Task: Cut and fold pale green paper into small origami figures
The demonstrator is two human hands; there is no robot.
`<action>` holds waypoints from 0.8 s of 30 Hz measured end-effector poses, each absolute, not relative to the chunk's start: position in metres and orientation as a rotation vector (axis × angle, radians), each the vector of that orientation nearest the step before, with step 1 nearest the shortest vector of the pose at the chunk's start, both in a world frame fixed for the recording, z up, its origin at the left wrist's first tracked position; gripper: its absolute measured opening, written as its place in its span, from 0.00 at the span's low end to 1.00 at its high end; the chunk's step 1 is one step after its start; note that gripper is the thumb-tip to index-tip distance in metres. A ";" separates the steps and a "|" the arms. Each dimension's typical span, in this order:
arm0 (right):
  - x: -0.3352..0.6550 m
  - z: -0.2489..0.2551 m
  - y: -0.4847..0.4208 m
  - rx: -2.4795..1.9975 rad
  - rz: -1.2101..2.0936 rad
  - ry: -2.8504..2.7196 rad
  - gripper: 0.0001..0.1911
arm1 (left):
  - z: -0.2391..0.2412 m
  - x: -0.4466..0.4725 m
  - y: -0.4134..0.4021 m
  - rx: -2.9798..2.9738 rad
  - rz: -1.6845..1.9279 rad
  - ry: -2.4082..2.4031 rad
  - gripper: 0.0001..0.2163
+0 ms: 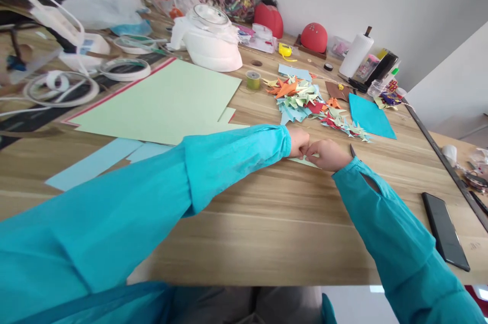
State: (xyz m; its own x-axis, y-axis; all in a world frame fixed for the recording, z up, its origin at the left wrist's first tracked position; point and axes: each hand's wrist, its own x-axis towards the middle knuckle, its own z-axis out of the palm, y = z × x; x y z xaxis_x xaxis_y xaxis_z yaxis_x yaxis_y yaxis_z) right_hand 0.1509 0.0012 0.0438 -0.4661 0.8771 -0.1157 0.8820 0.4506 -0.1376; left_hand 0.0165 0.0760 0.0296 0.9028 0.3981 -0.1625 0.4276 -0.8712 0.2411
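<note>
Both my hands meet over a small piece of light green paper [302,161] on the wooden table. My left hand [298,142] has its fingers curled down onto the paper. From the other side, my right hand [326,154] pinches the same piece, its fingertips touching those of the left. The fingers cover much of the paper. Just beyond them lies a pile of folded paper shapes [299,97] in orange, green, blue and red. A dark pointed tip [352,150] shows behind my right wrist; the rest of it is hidden.
Large green sheets [163,100] lie at left, with light blue strips [95,164] below them. A turquoise sheet [371,115] is to the right of the pile. A spool [253,80] stands behind my left hand. A phone [445,230] lies near the right edge.
</note>
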 end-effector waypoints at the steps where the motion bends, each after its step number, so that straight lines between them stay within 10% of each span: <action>1: 0.151 0.043 0.001 1.580 -0.237 2.675 0.10 | 0.029 0.016 0.077 2.792 -0.145 0.585 0.06; 13: 0.151 0.021 -0.021 1.290 0.563 2.984 0.14 | 0.001 -0.006 0.053 3.218 0.377 0.259 0.10; 24: 0.168 0.023 -0.020 1.543 -0.200 3.061 0.11 | 0.003 -0.009 0.051 3.228 0.297 0.295 0.10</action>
State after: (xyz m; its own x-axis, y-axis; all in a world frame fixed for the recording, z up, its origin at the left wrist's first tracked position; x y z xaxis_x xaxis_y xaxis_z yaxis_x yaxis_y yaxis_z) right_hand 0.1679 -0.0198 0.0230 -0.5624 0.8009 0.2056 0.7673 0.5981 -0.2314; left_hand -0.0091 0.0506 0.0028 0.9671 0.1686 0.1905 0.1892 -0.9773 -0.0956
